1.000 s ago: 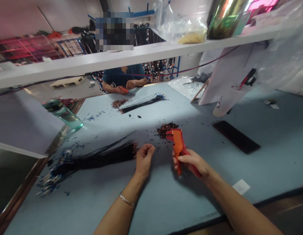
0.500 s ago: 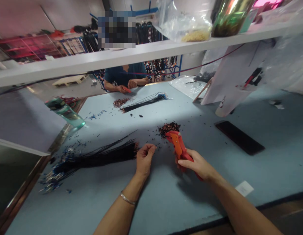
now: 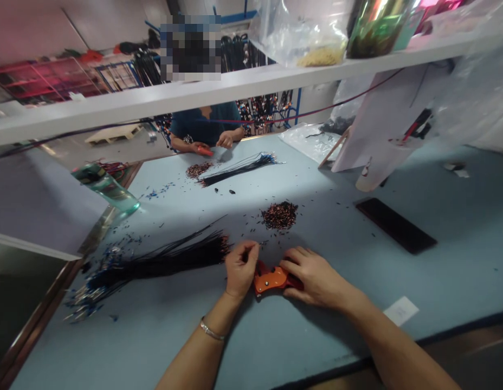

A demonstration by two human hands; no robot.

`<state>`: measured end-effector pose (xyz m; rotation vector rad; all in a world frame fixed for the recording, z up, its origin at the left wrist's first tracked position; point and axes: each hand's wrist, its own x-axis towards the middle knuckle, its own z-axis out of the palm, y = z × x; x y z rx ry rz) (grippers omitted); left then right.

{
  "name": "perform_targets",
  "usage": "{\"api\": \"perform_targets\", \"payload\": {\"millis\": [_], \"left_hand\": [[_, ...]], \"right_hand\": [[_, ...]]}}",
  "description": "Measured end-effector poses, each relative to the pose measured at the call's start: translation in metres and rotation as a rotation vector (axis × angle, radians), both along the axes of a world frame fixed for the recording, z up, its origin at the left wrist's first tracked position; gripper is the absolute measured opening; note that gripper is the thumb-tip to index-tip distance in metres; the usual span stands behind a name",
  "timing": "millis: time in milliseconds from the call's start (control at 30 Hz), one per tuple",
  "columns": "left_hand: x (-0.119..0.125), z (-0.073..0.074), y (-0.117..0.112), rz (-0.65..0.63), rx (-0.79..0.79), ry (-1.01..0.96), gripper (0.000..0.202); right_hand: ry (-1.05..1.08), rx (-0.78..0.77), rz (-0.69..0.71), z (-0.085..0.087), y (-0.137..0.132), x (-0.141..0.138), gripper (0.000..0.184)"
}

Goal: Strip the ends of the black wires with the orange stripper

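Note:
My left hand (image 3: 240, 266) is closed in a pinch on a thin wire, with only a small tip of it showing past the fingertips. Close beside it, my right hand (image 3: 312, 275) grips an orange and red wire stripper (image 3: 271, 280), turned sideways with its head towards the left hand. The handles are mostly hidden under my fingers. Left of my left hand lies a thick bundle of black wires (image 3: 166, 261), copper-coloured at the near end and blue-tipped at the far left. Beyond both hands sits a heap of small black and copper-coloured pieces (image 3: 281, 215).
A black phone (image 3: 395, 225) lies to the right, and a white paper slip (image 3: 401, 311) near the front edge. A green bottle (image 3: 109, 187) leans at the left. Across the table, a co-worker's hands (image 3: 211, 146) hold a red tool behind another wire bundle (image 3: 239, 169). A white shelf (image 3: 235, 86) spans above.
My right hand has brought the wire stripper left and nearer to me, turning it from upright to sideways beside my left hand. The left hand has barely moved. The co-worker's hands have moved apart.

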<state>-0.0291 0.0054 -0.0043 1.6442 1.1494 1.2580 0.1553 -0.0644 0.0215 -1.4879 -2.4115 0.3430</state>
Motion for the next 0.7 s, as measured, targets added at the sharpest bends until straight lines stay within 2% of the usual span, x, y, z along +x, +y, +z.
{"api": "perform_targets", "payload": {"millis": [100,200,267,467,700], "left_hand": [[0.001,0.001,-0.004,-0.111,0.0,0.054,0.017],[0.001,0.001,-0.007,-0.194,0.069,0.12,0.015],[0.001,0.0,-0.008,-0.233,0.128,0.166,0.015],[0.002,0.0,-0.009,-0.265,0.282,0.319,0.017],[0.001,-0.001,-0.008,-0.306,0.368,0.344,0.016]], "right_hand": [[0.122,0.051,-0.022,0.002,0.003,0.005,0.032],[0.341,0.231,-0.177,-0.002,0.006,0.005,0.012],[0.433,0.343,-0.252,-0.006,0.007,0.003,0.011],[0.42,0.444,-0.22,-0.012,0.007,-0.004,0.009],[0.425,0.454,-0.182,-0.011,0.008,-0.006,0.006]]}}
